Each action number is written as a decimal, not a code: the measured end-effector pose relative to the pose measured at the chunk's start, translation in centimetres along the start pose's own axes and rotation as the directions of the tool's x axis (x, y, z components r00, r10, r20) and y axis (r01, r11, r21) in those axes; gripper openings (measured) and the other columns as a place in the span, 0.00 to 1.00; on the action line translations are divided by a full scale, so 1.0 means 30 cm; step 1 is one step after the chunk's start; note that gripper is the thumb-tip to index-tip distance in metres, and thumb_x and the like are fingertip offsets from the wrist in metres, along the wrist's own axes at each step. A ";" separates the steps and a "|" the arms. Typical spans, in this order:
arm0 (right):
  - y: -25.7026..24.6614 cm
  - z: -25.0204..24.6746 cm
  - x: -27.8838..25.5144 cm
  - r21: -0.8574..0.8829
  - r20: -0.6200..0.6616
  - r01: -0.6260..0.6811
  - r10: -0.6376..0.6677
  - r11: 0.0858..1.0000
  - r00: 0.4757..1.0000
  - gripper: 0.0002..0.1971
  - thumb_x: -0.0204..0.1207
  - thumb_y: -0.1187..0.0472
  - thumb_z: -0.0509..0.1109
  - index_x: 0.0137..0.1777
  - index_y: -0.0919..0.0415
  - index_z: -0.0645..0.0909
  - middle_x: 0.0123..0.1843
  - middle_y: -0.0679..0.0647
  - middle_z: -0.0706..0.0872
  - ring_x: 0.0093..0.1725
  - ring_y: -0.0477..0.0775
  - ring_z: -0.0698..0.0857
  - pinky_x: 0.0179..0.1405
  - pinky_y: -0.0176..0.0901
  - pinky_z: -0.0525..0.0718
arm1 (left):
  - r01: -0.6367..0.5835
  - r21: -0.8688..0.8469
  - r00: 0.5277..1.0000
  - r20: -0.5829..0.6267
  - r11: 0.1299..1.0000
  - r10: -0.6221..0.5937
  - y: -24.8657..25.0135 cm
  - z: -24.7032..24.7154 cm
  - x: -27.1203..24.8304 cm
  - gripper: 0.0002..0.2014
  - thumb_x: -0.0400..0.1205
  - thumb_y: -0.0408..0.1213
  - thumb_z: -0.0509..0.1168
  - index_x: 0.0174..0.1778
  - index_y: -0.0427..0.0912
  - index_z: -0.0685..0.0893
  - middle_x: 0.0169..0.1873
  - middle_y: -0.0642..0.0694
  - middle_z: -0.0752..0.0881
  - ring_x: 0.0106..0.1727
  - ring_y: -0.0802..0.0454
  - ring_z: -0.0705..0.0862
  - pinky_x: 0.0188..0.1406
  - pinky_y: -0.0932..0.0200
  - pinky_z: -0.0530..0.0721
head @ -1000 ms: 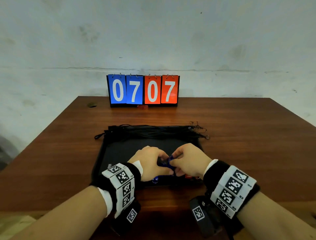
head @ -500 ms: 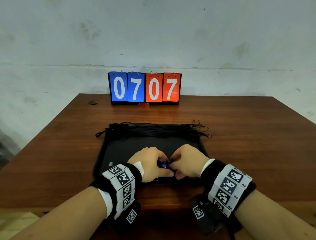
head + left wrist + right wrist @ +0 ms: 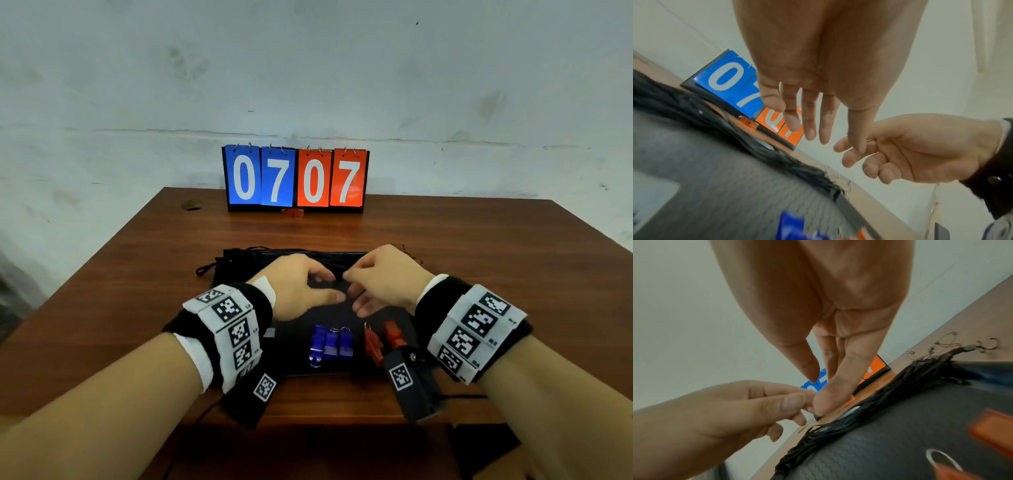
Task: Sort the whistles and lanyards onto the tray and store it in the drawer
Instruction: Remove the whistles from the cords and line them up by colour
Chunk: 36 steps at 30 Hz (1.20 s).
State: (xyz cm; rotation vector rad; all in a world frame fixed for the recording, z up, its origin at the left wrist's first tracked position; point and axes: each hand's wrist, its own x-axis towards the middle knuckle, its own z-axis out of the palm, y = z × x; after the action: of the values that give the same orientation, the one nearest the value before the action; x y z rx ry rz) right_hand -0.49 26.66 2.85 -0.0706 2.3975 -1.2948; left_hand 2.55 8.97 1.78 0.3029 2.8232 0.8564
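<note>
Two hands are being held close together above the far half of a black tray (image 3: 294,353), which is lying on a brown wooden bench (image 3: 496,260). The left hand (image 3: 298,291) is being shown slack, its fingers hanging almost straight in the left wrist view and its thumb lying near the forefinger, with nothing seen between them. The right hand (image 3: 387,281) is being shown loosely curled, its forefinger reaching toward the left hand's fingertips, and nothing is being gripped by it; whether the two forefingers are touching cannot be told. Three blue whistles (image 3: 330,344) are being displayed side by side, touching, at the near middle of the tray, their rings pointing away from the person. Two red whistles (image 3: 372,342) are lying just to their right on the tray, slightly apart, the near end of the rightmost one being covered by the camera mount on the right wrist. A bundle of black lanyards (image 3: 239,262) is being stretched along the tray's far edge, just beyond the fingers, with loose ends spilling onto the bench at both sides. At the bench's far edge a flip scoreboard (image 3: 296,178) is standing against a pale wall (image 3: 308,68), 07 being shown on blue cards and 07 on orange-red cards, with a small red piece (image 3: 293,212) lying just in front of its base.
</note>
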 end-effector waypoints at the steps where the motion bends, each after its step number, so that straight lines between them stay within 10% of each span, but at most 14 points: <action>1: -0.025 0.000 0.010 -0.006 0.012 0.007 -0.007 1.000 1.000 0.11 0.84 0.62 0.68 0.61 0.69 0.84 0.46 0.64 0.90 0.32 0.56 0.92 0.39 0.50 0.94 | -0.009 -0.008 1.000 -0.012 1.000 0.009 0.002 -0.026 0.013 0.25 0.79 0.56 0.70 0.71 0.53 0.82 0.62 0.57 0.84 0.58 0.61 0.80 0.55 0.64 0.74; 5: -0.130 0.011 0.083 -0.025 0.028 0.031 -0.031 0.999 0.999 0.10 0.83 0.61 0.69 0.56 0.68 0.86 0.46 0.62 0.92 0.42 0.59 0.94 0.45 0.51 0.94 | -0.007 -0.049 0.999 -0.036 0.999 0.005 -0.001 -0.117 0.078 0.17 0.83 0.48 0.68 0.67 0.50 0.86 0.54 0.56 0.87 0.52 0.62 0.83 0.46 0.67 0.75; 13: -0.260 0.042 0.368 -0.279 0.051 0.156 -0.148 0.948 0.988 0.11 0.84 0.60 0.66 0.49 0.66 0.87 0.44 0.60 0.89 0.43 0.59 0.88 0.46 0.48 0.90 | 0.175 -0.059 0.981 -0.074 0.983 -0.179 -0.127 -0.228 0.258 0.17 0.87 0.47 0.62 0.71 0.52 0.84 0.70 0.51 0.84 0.66 0.55 0.81 0.58 0.61 0.70; 22: -0.318 0.108 0.715 -0.628 0.028 0.098 -0.104 0.772 0.994 0.16 0.83 0.58 0.65 0.68 0.62 0.83 0.66 0.59 0.87 0.61 0.59 0.87 0.62 0.51 0.87 | 0.327 -0.155 0.941 -0.037 0.932 -0.336 -0.313 -0.178 0.430 0.22 0.87 0.49 0.62 0.77 0.49 0.78 0.74 0.49 0.80 0.72 0.50 0.79 0.61 0.62 0.70; 30: -0.263 0.205 0.885 -0.760 0.033 0.056 -0.047 0.647 0.998 0.36 0.81 0.62 0.66 0.87 0.48 0.56 0.89 0.56 0.51 0.85 0.69 0.59 0.81 0.65 0.67 | 0.319 -0.183 0.945 -0.014 0.930 -0.327 -0.406 -0.108 0.478 0.24 0.88 0.46 0.63 0.80 0.44 0.74 0.75 0.50 0.80 0.74 0.53 0.78 0.63 0.68 0.68; 36: -0.268 0.229 0.892 -0.795 0.022 0.079 -0.103 0.601 0.994 0.32 0.81 0.59 0.67 0.85 0.55 0.62 0.82 0.59 0.65 0.80 0.67 0.66 0.76 0.63 0.73 | 0.262 -0.183 0.964 0.012 0.948 -0.264 -0.448 -0.079 0.484 0.24 0.86 0.50 0.63 0.78 0.49 0.78 0.73 0.53 0.82 0.73 0.54 0.79 0.75 0.58 0.73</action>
State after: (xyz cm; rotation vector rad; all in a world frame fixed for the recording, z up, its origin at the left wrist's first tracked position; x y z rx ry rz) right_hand -23.53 10.37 -2.84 -0.4395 2.8269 -0.1303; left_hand -13.90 0.32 -5.43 -0.1046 2.6857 1.0460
